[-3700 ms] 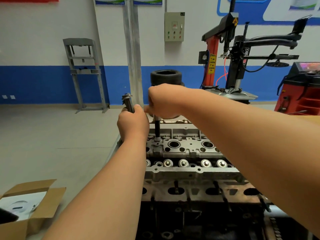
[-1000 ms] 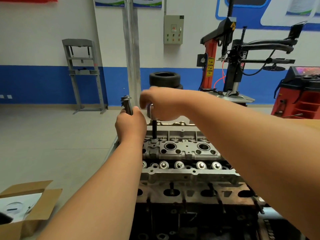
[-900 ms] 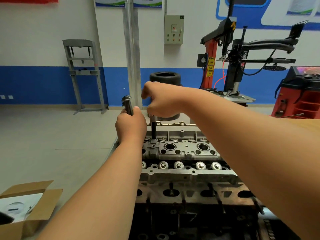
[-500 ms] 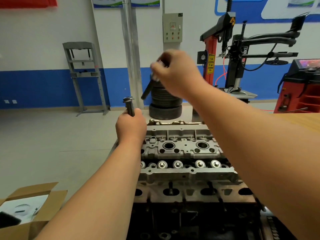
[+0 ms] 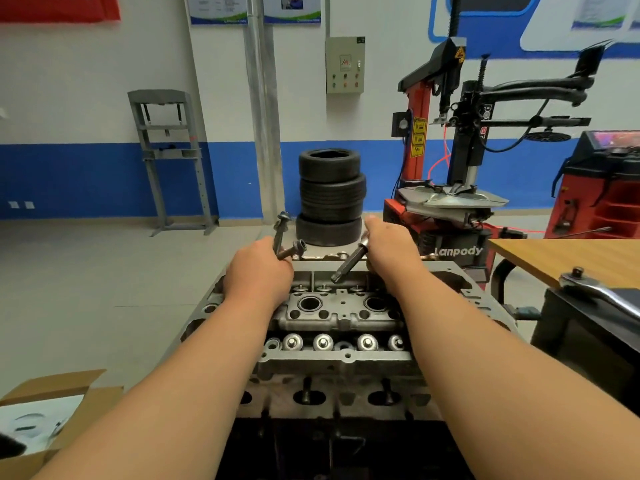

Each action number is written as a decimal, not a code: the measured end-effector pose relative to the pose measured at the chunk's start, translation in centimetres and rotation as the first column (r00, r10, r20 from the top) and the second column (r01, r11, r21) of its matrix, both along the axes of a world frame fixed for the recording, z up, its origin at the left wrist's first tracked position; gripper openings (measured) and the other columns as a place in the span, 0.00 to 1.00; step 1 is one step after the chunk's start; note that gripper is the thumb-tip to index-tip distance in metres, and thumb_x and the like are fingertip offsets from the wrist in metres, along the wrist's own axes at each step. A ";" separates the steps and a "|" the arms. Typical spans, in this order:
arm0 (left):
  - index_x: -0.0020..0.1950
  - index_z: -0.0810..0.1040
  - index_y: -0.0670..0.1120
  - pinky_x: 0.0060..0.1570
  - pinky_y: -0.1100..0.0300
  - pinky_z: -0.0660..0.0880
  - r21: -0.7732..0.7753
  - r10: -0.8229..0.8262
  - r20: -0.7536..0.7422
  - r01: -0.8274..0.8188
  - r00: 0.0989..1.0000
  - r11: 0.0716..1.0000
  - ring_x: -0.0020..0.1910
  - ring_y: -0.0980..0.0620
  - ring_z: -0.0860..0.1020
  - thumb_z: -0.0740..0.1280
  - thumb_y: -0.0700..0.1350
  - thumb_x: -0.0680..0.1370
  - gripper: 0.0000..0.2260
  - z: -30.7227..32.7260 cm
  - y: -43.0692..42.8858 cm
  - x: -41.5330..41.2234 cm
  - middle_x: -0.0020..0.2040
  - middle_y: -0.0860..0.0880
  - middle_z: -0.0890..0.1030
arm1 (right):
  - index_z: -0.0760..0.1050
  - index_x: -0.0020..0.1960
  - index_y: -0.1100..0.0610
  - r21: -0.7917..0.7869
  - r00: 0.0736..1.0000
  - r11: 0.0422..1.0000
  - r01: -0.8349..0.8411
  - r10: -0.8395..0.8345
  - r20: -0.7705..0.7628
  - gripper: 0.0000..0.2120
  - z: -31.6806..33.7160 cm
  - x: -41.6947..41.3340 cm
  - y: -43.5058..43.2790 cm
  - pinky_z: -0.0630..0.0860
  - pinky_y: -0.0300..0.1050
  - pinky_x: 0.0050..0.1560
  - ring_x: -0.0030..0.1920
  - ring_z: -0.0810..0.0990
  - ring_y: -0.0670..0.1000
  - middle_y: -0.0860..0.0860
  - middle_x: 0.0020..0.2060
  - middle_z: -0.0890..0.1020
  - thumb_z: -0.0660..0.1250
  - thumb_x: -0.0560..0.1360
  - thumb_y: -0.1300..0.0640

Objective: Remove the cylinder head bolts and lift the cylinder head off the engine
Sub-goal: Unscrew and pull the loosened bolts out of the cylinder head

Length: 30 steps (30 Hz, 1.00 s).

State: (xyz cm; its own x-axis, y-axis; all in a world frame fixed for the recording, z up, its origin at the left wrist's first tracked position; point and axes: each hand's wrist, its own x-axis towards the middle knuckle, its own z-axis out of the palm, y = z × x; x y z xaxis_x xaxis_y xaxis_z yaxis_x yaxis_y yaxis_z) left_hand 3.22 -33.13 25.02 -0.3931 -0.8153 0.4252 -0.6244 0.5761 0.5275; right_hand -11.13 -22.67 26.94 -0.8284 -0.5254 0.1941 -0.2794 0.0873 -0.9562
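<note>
1. Now that another bolt (image 5: 298, 247) is out, your left hand (image 5: 258, 271) grips two bolts (image 5: 281, 227), not one
2. Your right hand (image 5: 388, 251) clutches the socket bit (image 5: 348, 268), lifted off the cylinder head (image 5: 341, 317), still seated on the engine (image 5: 311, 452)

**Floor, bench and stand in the workshop**

From where I stand, the pale grey concrete floor (image 5: 86, 289) carries most of it. A stack of three black rubber tyres (image 5: 330, 199) stands near the far wall. A grey steel press frame (image 5: 169, 161) is well to their left, and a red-and-black tyre-changing machine (image 5: 446, 233) is just beside them on the right. A red wheel-balancer cabinet (image 5: 609, 195) stands further right. An open brown cardboard box (image 5: 93, 407) sits on the floor at the near left. A wooden-topped bench (image 5: 561, 258) juts in from the right. In front of it, a black box-shaped stand (image 5: 588, 341) has a chrome ratchet wrench (image 5: 602, 294) lying on top. In the middle, the grey cast-metal cylinder head (image 5: 339, 317) sits on a dark engine block (image 5: 329, 445).
</note>
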 end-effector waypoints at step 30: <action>0.49 0.73 0.46 0.36 0.53 0.67 -0.108 0.059 0.015 -0.057 0.998 0.993 0.39 0.46 0.73 0.56 0.48 0.81 0.09 0.1 0.7 0.7 0.40 0.46 0.75 | 0.65 0.29 0.54 0.013 0.991 0.996 -0.084 0.085 -0.107 0.19 -0.4 0.4 0.6 0.64 0.44 0.31 0.30 0.66 0.49 0.49 0.26 0.68 0.57 0.77 0.48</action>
